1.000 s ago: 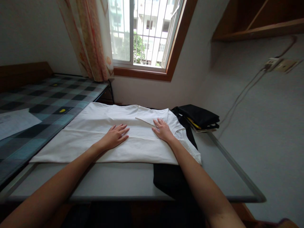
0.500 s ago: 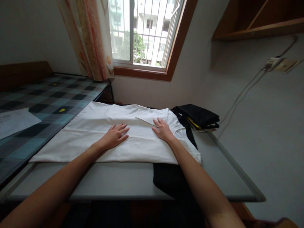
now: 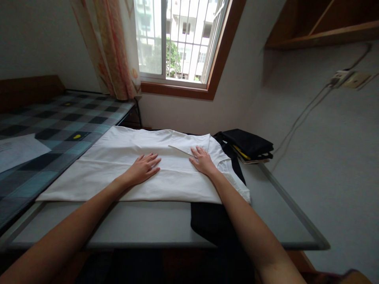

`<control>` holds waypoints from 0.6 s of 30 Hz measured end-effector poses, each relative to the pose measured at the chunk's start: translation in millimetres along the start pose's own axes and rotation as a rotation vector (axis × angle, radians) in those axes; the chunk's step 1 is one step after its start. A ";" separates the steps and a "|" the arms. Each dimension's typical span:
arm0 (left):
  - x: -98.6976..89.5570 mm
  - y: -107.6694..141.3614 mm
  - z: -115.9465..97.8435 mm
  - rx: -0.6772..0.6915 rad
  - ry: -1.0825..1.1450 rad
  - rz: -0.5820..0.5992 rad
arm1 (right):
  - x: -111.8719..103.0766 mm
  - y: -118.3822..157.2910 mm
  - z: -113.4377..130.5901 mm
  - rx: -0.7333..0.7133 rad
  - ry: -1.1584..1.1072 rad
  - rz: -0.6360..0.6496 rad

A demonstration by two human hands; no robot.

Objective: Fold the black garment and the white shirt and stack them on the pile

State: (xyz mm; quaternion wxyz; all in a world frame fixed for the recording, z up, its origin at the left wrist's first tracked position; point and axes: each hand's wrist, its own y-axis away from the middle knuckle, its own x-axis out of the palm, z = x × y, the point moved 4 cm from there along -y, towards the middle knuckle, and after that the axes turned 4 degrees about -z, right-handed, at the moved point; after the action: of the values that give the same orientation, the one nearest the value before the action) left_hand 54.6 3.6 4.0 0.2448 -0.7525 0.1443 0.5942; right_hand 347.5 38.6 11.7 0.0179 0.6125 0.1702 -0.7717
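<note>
A white T-shirt point(image 3: 166, 185) lies spread sideways on the pale tabletop point(image 3: 142, 225), its neck end to the right and its far side folded inward. My left hand point(image 3: 144, 169) rests flat on the middle of the shirt, fingers apart. On the folded sleeve, nearer the collar, my right hand point(image 3: 203, 161) lies flat with its fingers spread. Neither hand grips the cloth. Beneath the shirt is a black garment point(image 3: 204, 219); part of it hangs over the table's front edge, and more shows beyond the collar.
Folded dark clothes point(image 3: 247, 142) are stacked at the table's back right corner. A checked mattress point(image 3: 59, 126) with a sheet of paper point(image 3: 22, 152) on it adjoins the left side. Cables point(image 3: 304, 110) run down the right wall from a socket. A window point(image 3: 183, 39) is behind.
</note>
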 end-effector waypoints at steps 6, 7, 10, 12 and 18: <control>-1.1 0.2 -0.9 0.005 0.008 -0.002 | 0.0 0.0 0.1 0.005 0.005 0.001; -1.2 0.2 -1.1 0.005 0.007 -0.002 | 0.1 0.0 0.0 0.005 0.005 0.001; -1.2 0.3 -1.1 0.005 0.007 -0.007 | 0.1 -0.2 -0.1 0.004 0.003 -0.001; -1.1 0.5 -1.0 0.005 0.006 -0.011 | 0.1 -0.4 -0.2 0.005 0.005 -0.001; -1.2 0.4 -0.4 0.002 0.013 -0.009 | 1.2 -0.7 -1.0 0.001 0.004 -0.004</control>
State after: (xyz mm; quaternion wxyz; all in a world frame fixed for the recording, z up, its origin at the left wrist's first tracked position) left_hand 54.4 3.0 5.2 0.2472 -0.7569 0.1430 0.5879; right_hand 348.0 39.8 10.5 0.0157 0.6135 0.1709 -0.7708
